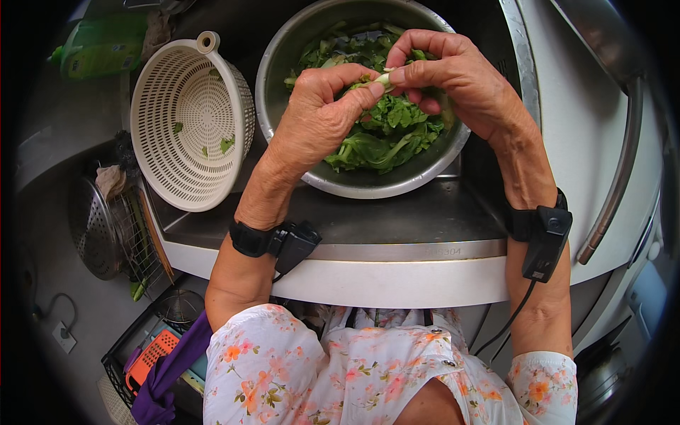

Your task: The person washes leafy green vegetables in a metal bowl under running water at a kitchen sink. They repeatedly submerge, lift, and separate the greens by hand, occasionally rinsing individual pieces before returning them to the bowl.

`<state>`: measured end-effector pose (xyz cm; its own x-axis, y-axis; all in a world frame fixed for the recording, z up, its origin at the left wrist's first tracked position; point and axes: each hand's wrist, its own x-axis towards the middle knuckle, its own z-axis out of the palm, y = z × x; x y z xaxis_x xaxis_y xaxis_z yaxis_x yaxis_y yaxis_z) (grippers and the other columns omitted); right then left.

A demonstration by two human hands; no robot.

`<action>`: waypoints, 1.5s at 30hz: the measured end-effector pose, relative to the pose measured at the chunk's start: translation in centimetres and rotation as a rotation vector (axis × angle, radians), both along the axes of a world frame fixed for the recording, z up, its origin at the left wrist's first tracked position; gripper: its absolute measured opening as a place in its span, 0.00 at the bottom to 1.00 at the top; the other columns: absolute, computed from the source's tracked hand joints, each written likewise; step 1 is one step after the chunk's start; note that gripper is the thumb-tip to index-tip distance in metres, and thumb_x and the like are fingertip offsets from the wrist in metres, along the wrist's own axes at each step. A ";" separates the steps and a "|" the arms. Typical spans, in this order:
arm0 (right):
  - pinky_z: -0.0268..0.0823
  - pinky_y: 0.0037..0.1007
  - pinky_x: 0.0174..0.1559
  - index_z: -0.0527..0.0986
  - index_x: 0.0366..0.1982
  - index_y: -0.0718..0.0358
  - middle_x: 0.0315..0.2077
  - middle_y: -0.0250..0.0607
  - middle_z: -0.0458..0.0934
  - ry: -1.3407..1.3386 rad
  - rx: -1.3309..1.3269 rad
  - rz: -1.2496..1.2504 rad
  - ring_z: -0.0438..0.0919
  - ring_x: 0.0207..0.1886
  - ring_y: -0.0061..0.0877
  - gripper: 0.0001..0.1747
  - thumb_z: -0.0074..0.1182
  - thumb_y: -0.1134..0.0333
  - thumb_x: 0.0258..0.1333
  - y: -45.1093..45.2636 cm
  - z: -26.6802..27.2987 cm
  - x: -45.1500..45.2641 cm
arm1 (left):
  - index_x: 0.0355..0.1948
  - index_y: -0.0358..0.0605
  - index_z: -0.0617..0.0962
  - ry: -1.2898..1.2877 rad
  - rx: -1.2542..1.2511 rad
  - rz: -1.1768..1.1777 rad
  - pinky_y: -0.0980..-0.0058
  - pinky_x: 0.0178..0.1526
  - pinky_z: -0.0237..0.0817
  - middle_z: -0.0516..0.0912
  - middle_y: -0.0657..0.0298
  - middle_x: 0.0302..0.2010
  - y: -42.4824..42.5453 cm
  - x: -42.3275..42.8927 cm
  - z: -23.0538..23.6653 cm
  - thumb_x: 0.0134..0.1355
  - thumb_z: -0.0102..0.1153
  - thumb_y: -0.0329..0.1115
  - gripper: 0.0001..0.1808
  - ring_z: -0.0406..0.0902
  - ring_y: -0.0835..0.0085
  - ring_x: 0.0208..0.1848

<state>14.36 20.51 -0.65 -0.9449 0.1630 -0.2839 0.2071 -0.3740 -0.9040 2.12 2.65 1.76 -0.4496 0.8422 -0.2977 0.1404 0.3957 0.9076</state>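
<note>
Both my hands meet above a stainless steel basin [361, 187] in the sink. Thumb and fingers of my left hand [334, 106] pinch a pale leafy-vegetable stem [383, 81]. My right hand [446, 74] grips the other end of that stem between thumb and index finger, its remaining fingers curled over the greens. Below them, loose green leaves [393, 133] lie in the basin, with some water showing at the back. Left of the basin, a cream plastic colander [194, 117] leans tilted, with a few leaf scraps [227, 144] stuck inside it.
The steel sink's front edge [372, 251] runs before me. On the right counter sits a pan with a long metal handle [616, 175]. A green detergent bottle [101, 48] lies at the upper left. A perforated steel pot [93, 228] and a wire rack [141, 234] stand left.
</note>
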 end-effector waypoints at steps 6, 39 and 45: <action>0.62 0.16 0.23 0.80 0.37 0.63 0.26 0.27 0.80 0.016 0.081 0.043 0.74 0.25 0.11 0.10 0.67 0.66 0.58 -0.2 -0.3 -0.1 | 0.49 0.36 0.86 -0.014 0.021 -0.045 0.80 0.38 0.75 0.87 0.65 0.35 -0.2 0.1 -0.7 0.72 0.62 0.39 0.15 0.81 0.81 0.34; 0.55 0.18 0.16 0.79 0.28 0.63 0.16 0.24 0.73 0.075 0.219 -0.048 0.67 0.16 0.08 0.11 0.70 0.65 0.53 -1.2 2.3 -0.2 | 0.30 0.38 0.82 -0.687 0.224 0.319 0.79 0.23 0.64 0.80 0.63 0.27 0.1 2.2 0.3 0.66 0.55 0.32 0.11 0.67 0.83 0.21; 0.57 0.18 0.16 0.80 0.28 0.63 0.18 0.25 0.75 0.097 0.243 -0.063 0.69 0.16 0.08 0.11 0.70 0.65 0.53 -1.5 2.4 -0.1 | 0.32 0.39 0.81 -0.865 0.218 0.330 0.78 0.22 0.61 0.78 0.63 0.25 -0.1 1.6 0.3 0.64 0.57 0.32 0.08 0.61 0.84 0.19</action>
<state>14.27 19.06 1.79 -0.9516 0.2747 -0.1381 0.0986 -0.1528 -0.9833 3.76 2.53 2.05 -0.3719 0.7882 -0.4904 -0.7036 0.1053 0.7028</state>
